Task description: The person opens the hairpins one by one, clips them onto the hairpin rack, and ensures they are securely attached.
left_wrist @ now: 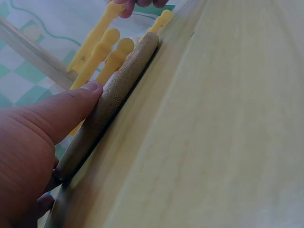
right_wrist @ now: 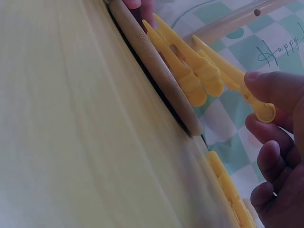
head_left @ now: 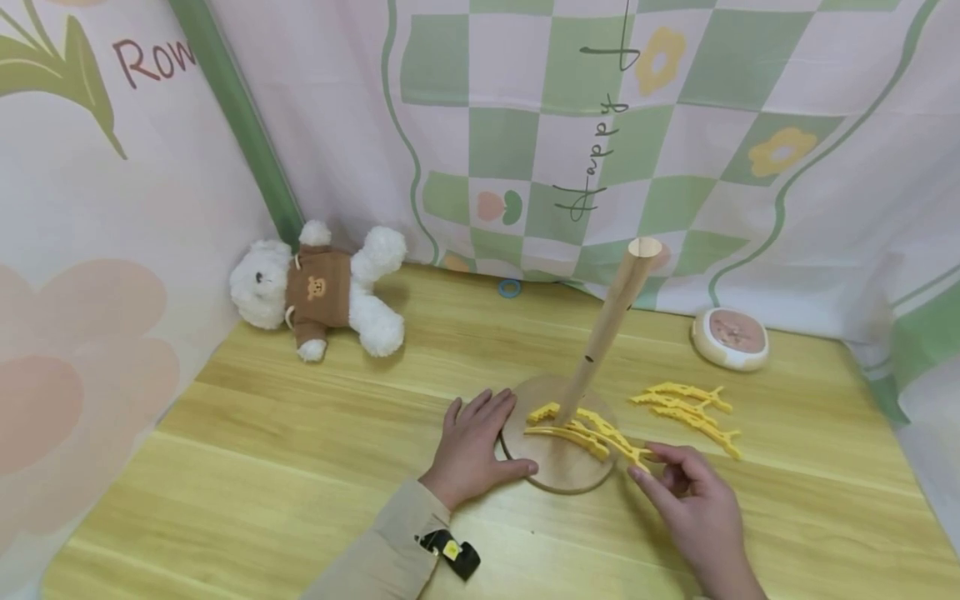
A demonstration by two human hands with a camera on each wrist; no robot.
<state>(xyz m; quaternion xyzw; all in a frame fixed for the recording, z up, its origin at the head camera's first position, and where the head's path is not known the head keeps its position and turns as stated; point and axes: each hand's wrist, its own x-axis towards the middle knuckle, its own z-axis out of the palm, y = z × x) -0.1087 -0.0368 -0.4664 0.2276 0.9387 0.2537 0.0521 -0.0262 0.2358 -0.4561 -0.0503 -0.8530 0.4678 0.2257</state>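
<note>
A round wooden base with an upright wooden pole stands on the table. My left hand rests on the left of this base, fingers spread, with the thumb at its rim in the left wrist view. My right hand pinches the end of a yellow hair clip between thumb and fingers. That clip is held over the right side of the base, its far end close by the pole. Other yellow hair clips lie on the base at the pole's foot.
More yellow hair clips lie on the table right of the base. A white plush bear in a brown top lies back left. By the curtain are a blue ring and a white-and-pink rounded device.
</note>
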